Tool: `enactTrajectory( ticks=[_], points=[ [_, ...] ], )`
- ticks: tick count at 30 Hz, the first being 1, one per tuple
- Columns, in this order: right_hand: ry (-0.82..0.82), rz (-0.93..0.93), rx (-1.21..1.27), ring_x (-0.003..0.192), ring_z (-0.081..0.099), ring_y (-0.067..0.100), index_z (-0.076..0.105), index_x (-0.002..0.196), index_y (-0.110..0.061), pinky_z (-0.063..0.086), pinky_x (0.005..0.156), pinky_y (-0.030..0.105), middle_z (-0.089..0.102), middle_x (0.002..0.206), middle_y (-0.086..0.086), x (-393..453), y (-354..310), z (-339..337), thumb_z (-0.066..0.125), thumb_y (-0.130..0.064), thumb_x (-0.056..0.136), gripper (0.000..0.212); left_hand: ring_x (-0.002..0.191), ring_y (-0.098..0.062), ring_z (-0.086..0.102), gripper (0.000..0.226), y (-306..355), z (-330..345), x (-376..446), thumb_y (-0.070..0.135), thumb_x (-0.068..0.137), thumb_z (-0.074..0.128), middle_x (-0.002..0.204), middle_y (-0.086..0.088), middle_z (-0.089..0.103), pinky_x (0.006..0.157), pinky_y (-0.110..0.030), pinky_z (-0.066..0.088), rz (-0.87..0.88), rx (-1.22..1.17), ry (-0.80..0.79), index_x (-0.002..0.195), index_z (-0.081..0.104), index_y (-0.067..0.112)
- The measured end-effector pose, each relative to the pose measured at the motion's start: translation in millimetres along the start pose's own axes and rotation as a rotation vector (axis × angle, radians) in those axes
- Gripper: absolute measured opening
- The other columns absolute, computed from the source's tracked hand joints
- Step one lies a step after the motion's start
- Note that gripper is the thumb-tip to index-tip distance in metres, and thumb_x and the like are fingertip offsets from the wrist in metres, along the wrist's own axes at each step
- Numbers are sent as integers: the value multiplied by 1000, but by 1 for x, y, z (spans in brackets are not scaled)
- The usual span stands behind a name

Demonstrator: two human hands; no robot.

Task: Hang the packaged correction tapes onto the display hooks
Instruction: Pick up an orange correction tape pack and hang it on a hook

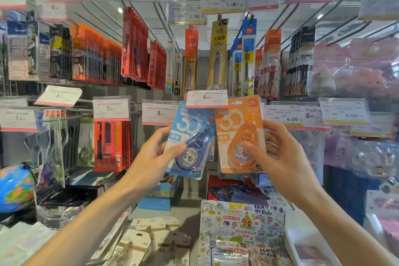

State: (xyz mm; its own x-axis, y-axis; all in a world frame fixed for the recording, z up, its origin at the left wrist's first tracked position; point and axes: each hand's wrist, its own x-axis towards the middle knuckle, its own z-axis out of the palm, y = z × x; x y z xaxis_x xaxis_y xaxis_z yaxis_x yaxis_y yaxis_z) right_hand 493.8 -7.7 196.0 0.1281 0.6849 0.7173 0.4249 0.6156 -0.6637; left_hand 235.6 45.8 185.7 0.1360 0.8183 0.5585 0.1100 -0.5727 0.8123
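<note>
Blue correction tape pack [191,139]: large "30", "deli" logo at top corner. Orange correction tape pack [239,134]: "30", "deli". Price tag [206,98] above both: "6.00". Tags to left: "8.00" [160,112], "7.80" [111,107]. Right tag [311,115]: "6.90". Doodle-print box [241,222] below: "JOURNEY ON", "ENJOY"

Two packaged correction tapes held up side by side before the display wall: left pack [190,140] in the left hand [151,157], right pack [240,136] in the right hand [287,157], their inner edges near each other. A price tag [206,99] sits in front of both packs' tops, with rows of hanging stationery packs [133,45] above and behind. Globe [16,188] at far left below; patterned box [241,222] below the right pack.
</note>
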Motion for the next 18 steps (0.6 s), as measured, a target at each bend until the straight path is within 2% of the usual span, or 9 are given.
enactTrajectory(
  ticks=[3, 7, 13, 16, 18],
  points=[
    [-2, 1, -12, 98, 73, -1, 58, 124, -40, 61, 84, 27, 76, 106, -14, -1, 0, -1, 79, -25, 88, 44, 98, 6, 71, 28, -2, 7, 4, 18, 99, 60, 110, 26, 74, 76, -13, 54, -8, -25, 1, 125, 56, 29],
    [-8, 11, -23, 102, 72, 0, 57, 123, -43, 60, 90, 34, 75, 107, -18, -3, 2, -3, 79, -29, 87, 44, 98, 1, 73, 30, -7, 13, 8, 18, 100, 60, 107, 21, 76, 84, -25, 52, -38, -69, 15, 128, 57, 28],
    [-21, 14, -22, 102, 70, -3, 56, 118, -48, 59, 93, 33, 73, 106, -27, -5, 1, -4, 78, -28, 89, 42, 103, -3, 72, 29, -22, 23, 13, 20, 99, 62, 112, 15, 76, 76, -18, 54, -87, -111, 49, 127, 58, 27],
    [-21, 33, -15, 105, 71, 2, 56, 122, -45, 58, 95, 36, 75, 109, -22, -7, 5, -2, 79, -30, 87, 44, 103, -11, 74, 28, -31, 29, 18, 26, 97, 65, 114, 9, 76, 81, -28, 56, -118, -110, 78, 124, 59, 27],
    [-36, 43, -5, 103, 72, 2, 56, 120, -45, 61, 90, 31, 75, 108, -21, -10, 7, -1, 78, -29, 87, 43, 102, -10, 74, 26, -36, 34, 25, 29, 97, 66, 111, 9, 77, 90, -37, 58, -121, -76, 94, 122, 60, 26]
  ],
)
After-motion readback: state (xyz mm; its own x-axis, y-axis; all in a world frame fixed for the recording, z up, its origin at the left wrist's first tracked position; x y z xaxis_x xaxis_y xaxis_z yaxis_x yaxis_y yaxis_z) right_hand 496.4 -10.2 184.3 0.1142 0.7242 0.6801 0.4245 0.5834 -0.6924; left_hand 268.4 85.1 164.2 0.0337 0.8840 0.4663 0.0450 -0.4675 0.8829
